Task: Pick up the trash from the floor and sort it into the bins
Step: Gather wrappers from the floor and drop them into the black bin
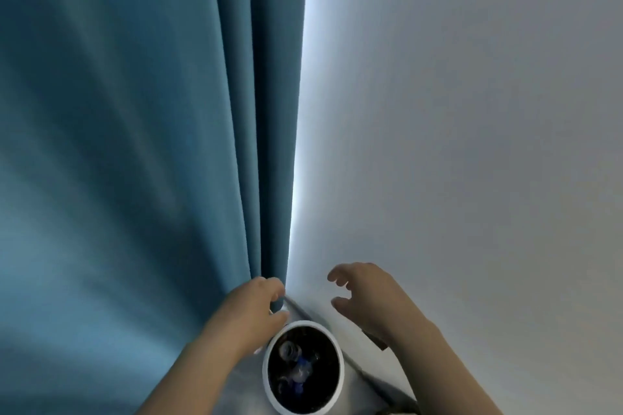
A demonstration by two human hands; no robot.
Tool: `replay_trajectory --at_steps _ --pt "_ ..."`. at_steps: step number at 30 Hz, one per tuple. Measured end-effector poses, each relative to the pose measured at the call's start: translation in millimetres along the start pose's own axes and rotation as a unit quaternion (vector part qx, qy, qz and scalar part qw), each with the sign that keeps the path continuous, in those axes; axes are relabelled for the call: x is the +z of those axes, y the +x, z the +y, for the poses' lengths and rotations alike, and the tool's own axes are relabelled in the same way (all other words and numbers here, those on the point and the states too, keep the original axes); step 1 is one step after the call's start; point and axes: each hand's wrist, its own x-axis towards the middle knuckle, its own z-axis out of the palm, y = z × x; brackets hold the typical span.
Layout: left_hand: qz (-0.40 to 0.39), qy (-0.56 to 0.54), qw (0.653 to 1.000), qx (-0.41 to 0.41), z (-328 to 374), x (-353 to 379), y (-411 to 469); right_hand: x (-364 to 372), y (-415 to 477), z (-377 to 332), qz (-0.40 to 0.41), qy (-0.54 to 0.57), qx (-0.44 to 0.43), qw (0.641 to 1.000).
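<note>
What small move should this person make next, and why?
Probably tilt the head down and look around for more trash: the right hand hangs empty near the white bin, which already holds items, and no loose trash is in view.
</note>
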Motion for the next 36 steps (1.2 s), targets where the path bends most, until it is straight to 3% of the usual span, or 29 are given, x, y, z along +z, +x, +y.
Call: replay_trajectory --at_steps 8,17,27,36 --pt "0.131 -0.044 0.983 -0.12 -40 -34 -64 0 28 -86 -0.034 -0.058 -0.171 0.983" --pt "0.227 -0.051 0.932 -0.279 -135 -69 -194 55 20 -247 -0.096 -0.106 -0.361 0.921" --pt "0.304 -0.108 0.841 -0.433 -218 -55 -356 144 -46 -407 -0.169 -0.148 -0.51 0.831" --pt "0.341 -0.162 0.717 -0.586 -236 -26 -444 208 -100 -510 -0.243 -0.202 -0.642 0.699"
